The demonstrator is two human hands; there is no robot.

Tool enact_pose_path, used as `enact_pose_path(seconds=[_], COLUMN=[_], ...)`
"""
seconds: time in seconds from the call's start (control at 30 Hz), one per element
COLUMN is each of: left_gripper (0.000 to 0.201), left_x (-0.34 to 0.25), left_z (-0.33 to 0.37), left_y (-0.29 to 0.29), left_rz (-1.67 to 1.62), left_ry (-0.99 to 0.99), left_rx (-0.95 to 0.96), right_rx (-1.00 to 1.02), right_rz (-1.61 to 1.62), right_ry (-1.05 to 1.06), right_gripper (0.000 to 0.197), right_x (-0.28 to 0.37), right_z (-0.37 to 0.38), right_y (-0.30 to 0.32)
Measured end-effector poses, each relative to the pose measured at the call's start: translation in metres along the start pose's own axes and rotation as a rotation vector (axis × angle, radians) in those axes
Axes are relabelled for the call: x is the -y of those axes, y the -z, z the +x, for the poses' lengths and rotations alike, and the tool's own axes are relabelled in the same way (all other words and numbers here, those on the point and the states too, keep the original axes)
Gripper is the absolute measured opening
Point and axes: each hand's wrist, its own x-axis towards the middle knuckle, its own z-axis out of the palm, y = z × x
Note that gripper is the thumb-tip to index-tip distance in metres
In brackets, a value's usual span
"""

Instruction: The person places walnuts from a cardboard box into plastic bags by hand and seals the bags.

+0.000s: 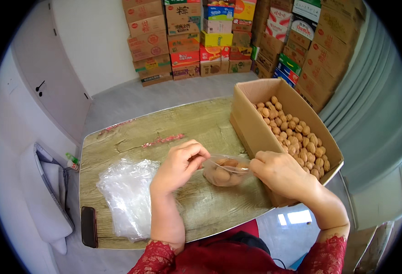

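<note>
Left hand (pixel 185 162): thumb and forefinger close together, tips directed right; the bare left forearm (pixel 167 217) extends almost straight toward the far side. Right hand (pixel 276 170): back uppermost, fingers curled under; the bare right forearm (pixel 326 203) slants from the near right. The hands lie apart.

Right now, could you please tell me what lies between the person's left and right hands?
The head view shows a clear plastic bag with walnuts inside, between the left hand and the right hand, each hand at its rim.

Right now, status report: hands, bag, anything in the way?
Left hand and right hand holding bag at rim. Walnuts inside. Box close by right hand.
</note>
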Motion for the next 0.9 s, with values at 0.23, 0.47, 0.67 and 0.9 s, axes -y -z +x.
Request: enact_pose_path(seconds=[0.23,0.47,0.67,0.9], left_gripper=[0.013,0.015,0.012,0.009], left_x=[-0.009,-0.003,0.002,0.003], left_z=[-0.004,-0.006,0.003,0.004], left_y=[0.001,0.006,-0.002,-0.005], left_rz=[0.070,0.158,0.167,0.043], left_ry=[0.070,0.150,0.052,-0.043], left_rx=[0.026,0.044,0.125,0.113], right_rx=[-0.419,-0.748,-0.803,-0.795], right_rz=[0.366,0.679,0.770,0.950], right_ry=[-0.277,-0.533,-0.570,-0.688], right_gripper=[0.010,0.037,0.035,0.015], right_x=[0.044,0.052,0.046,0.045], right_z=[-0.022,-0.030,-0.041,-0.051], right_y=[-0.046,-0.084,-0.103,-0.116])
